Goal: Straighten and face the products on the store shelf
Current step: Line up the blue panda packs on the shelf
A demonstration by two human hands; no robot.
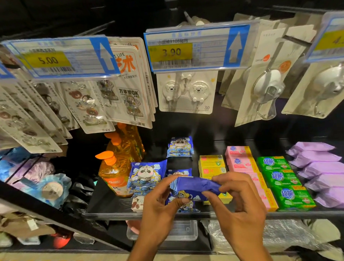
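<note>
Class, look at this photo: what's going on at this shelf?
A person holds a blue pack in both hands over the shelf front. The left hand pinches one end, the right hand the other. Matching packs sit beneath and to the left; green boxes line the right.

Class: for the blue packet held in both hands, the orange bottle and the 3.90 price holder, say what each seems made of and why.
The blue packet: probably thin soft plastic film; it creases where the left hand and right hand pinch it. The orange bottle: seemingly clear glossy plastic; light shines through the liquid. The price holder: clear stiff plastic, likely; glare over the paper label.
</note>
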